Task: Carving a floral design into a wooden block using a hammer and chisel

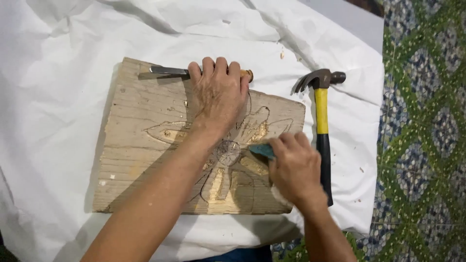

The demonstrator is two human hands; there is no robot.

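Observation:
A pale wooden board (131,155) lies on a white cloth, with a flower outline carved into it (228,150). My left hand (218,94) rests at the board's far edge, fingers curled over a chisel (167,71) whose steel blade points left and whose wooden handle end shows at the right. My right hand (296,167) is near the board's right end, pinching a small blue-green piece (262,150) pressed against the carved petals.
A claw hammer (321,111) with a yellow and black handle lies on the white cloth (73,58) just right of the board. A green and blue patterned floor (427,121) runs along the right. Small wood chips dot the cloth.

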